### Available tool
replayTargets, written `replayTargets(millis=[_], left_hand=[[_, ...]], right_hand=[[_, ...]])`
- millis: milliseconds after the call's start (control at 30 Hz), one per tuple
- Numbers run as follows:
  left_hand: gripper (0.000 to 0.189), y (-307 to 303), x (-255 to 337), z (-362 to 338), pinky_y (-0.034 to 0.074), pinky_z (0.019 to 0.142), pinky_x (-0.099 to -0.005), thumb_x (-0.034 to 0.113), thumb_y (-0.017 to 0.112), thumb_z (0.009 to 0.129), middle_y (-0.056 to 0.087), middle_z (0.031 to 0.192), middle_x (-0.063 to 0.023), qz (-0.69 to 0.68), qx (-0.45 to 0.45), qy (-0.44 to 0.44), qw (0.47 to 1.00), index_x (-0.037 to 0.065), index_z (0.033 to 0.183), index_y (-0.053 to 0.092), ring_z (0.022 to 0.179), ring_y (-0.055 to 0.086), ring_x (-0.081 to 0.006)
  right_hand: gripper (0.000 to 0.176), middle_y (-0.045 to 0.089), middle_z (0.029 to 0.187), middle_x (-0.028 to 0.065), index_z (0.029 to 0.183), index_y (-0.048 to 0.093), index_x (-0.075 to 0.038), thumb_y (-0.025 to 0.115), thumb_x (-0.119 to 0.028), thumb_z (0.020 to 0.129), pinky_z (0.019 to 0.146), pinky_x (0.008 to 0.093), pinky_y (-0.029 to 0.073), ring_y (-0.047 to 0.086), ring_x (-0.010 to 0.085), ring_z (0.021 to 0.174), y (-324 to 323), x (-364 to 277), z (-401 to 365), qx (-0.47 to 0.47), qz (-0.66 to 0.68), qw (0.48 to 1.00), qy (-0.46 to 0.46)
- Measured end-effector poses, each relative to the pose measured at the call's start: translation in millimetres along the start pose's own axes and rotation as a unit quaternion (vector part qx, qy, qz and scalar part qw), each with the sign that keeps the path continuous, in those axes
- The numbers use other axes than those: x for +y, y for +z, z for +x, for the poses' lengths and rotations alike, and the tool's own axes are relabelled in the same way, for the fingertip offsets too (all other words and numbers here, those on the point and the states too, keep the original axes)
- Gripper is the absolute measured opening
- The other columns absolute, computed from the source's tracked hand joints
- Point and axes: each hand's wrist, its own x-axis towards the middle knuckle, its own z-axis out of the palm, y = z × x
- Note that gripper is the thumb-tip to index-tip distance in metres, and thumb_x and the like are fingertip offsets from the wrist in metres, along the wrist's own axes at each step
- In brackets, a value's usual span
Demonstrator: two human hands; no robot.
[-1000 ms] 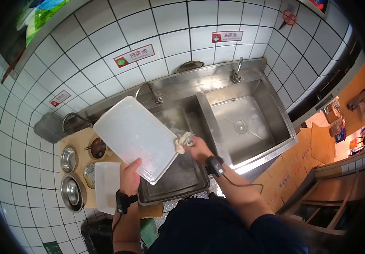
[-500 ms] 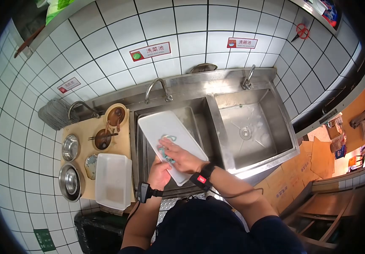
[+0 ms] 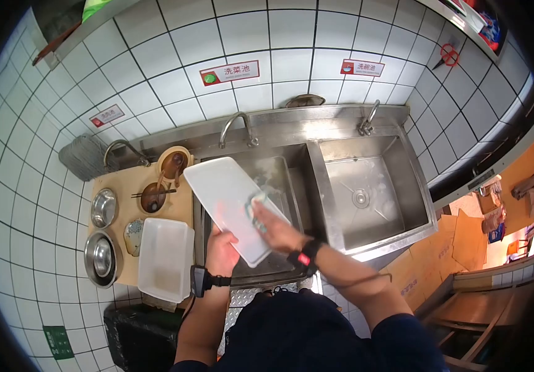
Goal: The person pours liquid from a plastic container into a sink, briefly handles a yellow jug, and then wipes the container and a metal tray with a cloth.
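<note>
A white plastic lid or shallow tray [image 3: 227, 192] is held tilted over the middle sink [image 3: 301, 204]. My left hand [image 3: 222, 251] grips its lower left edge, thumb on the upper face. Against the right part of that face my right hand [image 3: 274, 229] presses a pale green and white cloth [image 3: 257, 208], its fingers closed around it and slightly blurred. Just left of my left hand, a white rectangular plastic tub [image 3: 165, 260] rests on the wooden board [image 3: 127, 192].
Metal bowls [image 3: 103, 208], a patterned dish [image 3: 133, 237] and brown ladles in a wooden bowl [image 3: 174, 164] crowd the board. Curved faucets [image 3: 236, 127] rise behind the sinks. The right sink [image 3: 366, 186] has a drain. A dark bin [image 3: 140, 335] stands below left.
My right hand has slid with the cloth from the middle of the white piece toward its right edge. The white piece has shifted left and tilted more.
</note>
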Motion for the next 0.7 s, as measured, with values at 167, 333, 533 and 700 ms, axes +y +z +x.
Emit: replayTargets(millis=[167,333,533,700], left_hand=[[0.094,-9,-9,13,0.044,0.113,-0.0426,-0.013,0.042,0.064,0.054,0.144,-0.0172,0.002,-0.011,0.016,1.000,0.005,0.156,0.038,0.135,0.052,-0.0331],[0.094,16,-41,18,0.030,0.118,-0.0572,-0.007,0.056,0.075,0.029,0.160,-0.0313,0.634,-0.097,0.180,0.745,0.014,0.162,0.028,0.149,0.027,-0.0523],[0.081,43,-31,3,0.015,0.121,-0.0680,0.025,0.066,0.086,0.024,0.161,-0.0353,0.777,-0.125,0.152,0.597,0.001,0.156,0.033,0.149,0.020,-0.0573],[0.080,6,-8,17,0.015,0.124,-0.0592,0.036,0.069,0.091,0.031,0.159,-0.0340,0.809,-0.035,0.191,0.555,-0.006,0.152,0.038,0.152,0.024,-0.0464]], right_hand=[[0.065,0.026,0.167,0.0210,0.159,0.031,-0.001,0.056,-0.027,0.105,0.125,0.0422,0.025,0.026,0.0353,0.155,28,-29,-5,0.005,0.223,0.973,0.062],[0.089,0.031,0.164,0.0170,0.165,0.015,-0.015,0.044,-0.069,0.101,0.120,0.0463,0.034,0.038,0.0330,0.148,-13,-65,15,0.070,0.691,0.688,0.212],[0.046,0.061,0.137,0.0169,0.143,0.048,0.006,0.059,-0.016,0.103,0.105,0.0411,0.053,0.063,0.0275,0.123,-55,-80,8,0.206,0.629,0.685,0.304],[0.039,0.068,0.127,0.0163,0.135,0.056,0.008,0.061,-0.012,0.102,0.094,0.0381,0.058,0.069,0.0263,0.112,-82,-42,-8,0.186,0.621,0.702,0.295]])
